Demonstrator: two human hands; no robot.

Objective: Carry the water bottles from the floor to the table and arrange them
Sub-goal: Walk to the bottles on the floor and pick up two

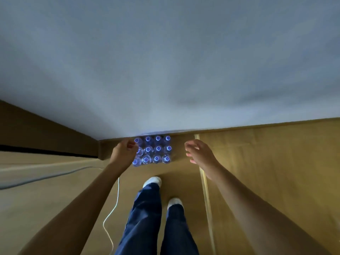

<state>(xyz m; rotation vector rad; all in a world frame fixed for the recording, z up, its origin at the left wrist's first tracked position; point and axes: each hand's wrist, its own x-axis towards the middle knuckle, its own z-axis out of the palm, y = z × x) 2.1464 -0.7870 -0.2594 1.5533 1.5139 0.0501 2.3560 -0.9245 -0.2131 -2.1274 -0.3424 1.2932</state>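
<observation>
Several clear water bottles (156, 150) with blue-and-white caps stand in a tight block on the wooden floor, against the foot of the white wall. My left hand (124, 152) reaches down at the block's left column with its fingers curled over the middle bottle there, hiding its cap; whether it grips that bottle I cannot tell. My right hand (199, 152) hovers to the right of the block, apart from it, with fingers spread and holding nothing. No table is in view.
The white wall (165, 61) fills the upper half. A thin white cable (115, 207) runs over the floor left of my legs (147, 218). A grey cable (36, 179) lies farther left. A dark recess (36, 137) opens at the left, and a pale floor strip (206, 190) runs at the right.
</observation>
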